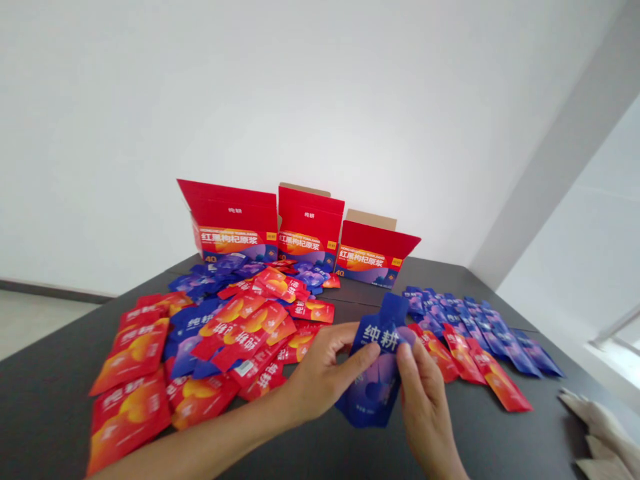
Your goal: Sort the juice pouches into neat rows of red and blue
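I hold one blue pouch (376, 390), spout end up, between both hands above the surface. My left hand (323, 373) pinches its left edge, thumb across the front; my right hand (424, 383) pinches the right edge. Left of and beyond my left hand lies a mixed heap (240, 320) of red and blue pouches, between that hand and three cartons (311, 223) with raised flaps. Right of my right hand lie red sachets (493, 373), with overlapping blue sachets (473, 325) behind. Farther right rests a crumpled beige item (603, 430). The surface (485, 440) is dark; beyond the cartons stands a white wall (260, 100).
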The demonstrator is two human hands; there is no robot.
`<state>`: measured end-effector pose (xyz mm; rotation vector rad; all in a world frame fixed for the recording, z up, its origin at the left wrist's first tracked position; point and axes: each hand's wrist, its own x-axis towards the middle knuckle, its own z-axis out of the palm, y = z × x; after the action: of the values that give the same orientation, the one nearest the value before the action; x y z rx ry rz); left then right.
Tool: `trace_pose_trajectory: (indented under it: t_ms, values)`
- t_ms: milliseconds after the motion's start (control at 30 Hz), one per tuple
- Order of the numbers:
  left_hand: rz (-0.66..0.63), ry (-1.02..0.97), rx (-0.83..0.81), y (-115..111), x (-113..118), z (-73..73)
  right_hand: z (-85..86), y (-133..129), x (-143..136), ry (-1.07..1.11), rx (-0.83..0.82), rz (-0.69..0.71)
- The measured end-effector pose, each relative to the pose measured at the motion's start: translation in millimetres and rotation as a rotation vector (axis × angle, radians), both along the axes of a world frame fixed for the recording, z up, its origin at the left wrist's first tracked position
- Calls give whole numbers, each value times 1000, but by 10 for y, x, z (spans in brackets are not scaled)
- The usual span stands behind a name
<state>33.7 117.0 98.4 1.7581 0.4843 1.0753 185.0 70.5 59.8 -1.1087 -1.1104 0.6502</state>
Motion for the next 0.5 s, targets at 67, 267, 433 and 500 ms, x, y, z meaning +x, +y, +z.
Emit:
trace_pose_trajectory:
  t_ms: [67,267,433,500]
  values:
    - [56,-21,10,-2,-2,2,42,-40,-52,-24,18,-40]
    - [-20,55,7,-25,18,-54,37,-100,-118,-47,46,-17]
    - [126,62,105,-26,15,-62,-6,-112,-144,-66,10,-28]
    - [150,73,131,-32,19,-68,-18,-134,-163,-64,7,-29]
